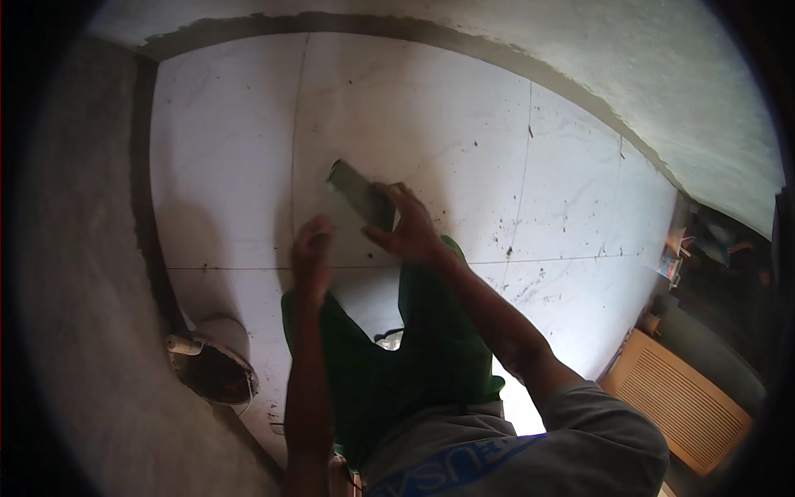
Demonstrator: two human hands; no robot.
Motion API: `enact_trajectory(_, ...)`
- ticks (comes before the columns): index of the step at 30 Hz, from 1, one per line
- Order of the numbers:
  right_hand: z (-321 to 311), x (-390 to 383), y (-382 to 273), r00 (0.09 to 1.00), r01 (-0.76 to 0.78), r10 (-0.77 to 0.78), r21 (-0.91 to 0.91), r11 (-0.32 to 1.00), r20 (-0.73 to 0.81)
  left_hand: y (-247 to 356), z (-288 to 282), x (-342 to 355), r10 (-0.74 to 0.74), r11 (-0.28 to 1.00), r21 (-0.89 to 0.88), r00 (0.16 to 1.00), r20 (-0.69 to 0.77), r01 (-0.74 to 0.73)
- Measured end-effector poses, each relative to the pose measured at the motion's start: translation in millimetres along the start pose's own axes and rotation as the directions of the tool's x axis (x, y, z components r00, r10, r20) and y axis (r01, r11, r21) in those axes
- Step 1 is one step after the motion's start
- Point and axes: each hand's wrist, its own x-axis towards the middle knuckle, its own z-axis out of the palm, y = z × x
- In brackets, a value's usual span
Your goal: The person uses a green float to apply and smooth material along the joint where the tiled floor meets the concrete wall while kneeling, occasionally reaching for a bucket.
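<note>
My right hand (406, 219) grips a grey-green oblong object (352, 186), slightly blurred, held at a slant over the white marbled floor tiles (224, 124); I cannot make out what it is. My left hand (315, 244) is just left and below it, apart from it, with its fingers loosely bent and blurred and nothing visible in them. My legs in green trousers are beneath both hands.
Plastered walls (83, 248) border the tiles. A bucket (236, 373) with a dark, crusted inside and a pale cylindrical item (184, 345) on its rim stands at lower left. At the right are a slatted wooden panel (671, 398) and cluttered items (675, 248) in shadow.
</note>
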Motion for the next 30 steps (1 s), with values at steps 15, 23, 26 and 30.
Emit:
enact_trajectory(15, -25.2, 58.7, 215.5, 0.674, -0.649, 0.246, -0.399, 0.648, -0.697, 80.8, 66.0, 152.0, -0.094, 0.914, -0.4, 0.994, -0.05, 0.066)
enact_trajectory(23, -23.4, 54.4, 211.2, 0.696, -0.661, 0.231, -0.48, 0.577, -0.68, 104.9, 93.0, 346.5, 0.296, 0.933, 0.024, 0.729, -0.617, -0.358)
enact_trajectory(26, -16.2, 60.4, 204.2, 0.685, -0.676, 0.26, -0.459, 0.577, -0.681, 127.0, 50.0, 436.8, 0.416, 0.776, 0.066, 0.429, -0.802, -0.628)
enact_trajectory(30, 0.1, 69.2, 193.7, 0.706, -0.657, 0.269, -0.463, 0.595, -0.655, 129.3, 16.8, 494.0, 0.592, 0.538, 0.227, 0.171, -0.788, -0.812)
